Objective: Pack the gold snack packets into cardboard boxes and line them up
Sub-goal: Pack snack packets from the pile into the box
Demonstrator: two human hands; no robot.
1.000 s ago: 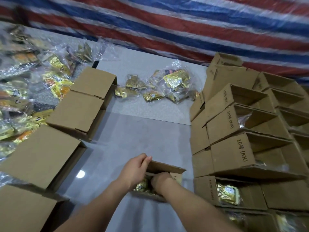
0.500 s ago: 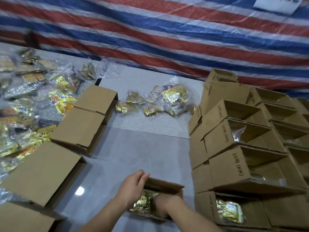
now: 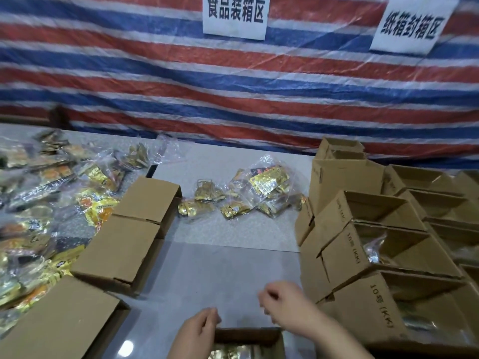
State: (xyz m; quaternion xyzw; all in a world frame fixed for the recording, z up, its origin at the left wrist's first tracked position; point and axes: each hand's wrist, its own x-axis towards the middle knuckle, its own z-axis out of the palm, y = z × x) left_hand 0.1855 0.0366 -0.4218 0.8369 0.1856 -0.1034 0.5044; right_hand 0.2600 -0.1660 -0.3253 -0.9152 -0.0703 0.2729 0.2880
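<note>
Open box (image 3: 248, 335) cut off below hands

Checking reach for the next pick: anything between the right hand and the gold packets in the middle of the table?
Nothing visible. The right hand hovers over bare table, and that stretch runs clear up to the gold packets. Boxes flank it: closed boxes left, open boxes right.

The open box (image 3: 248, 335) and its gold packets (image 3: 233, 354) are cut off by the bottom edge.
</note>
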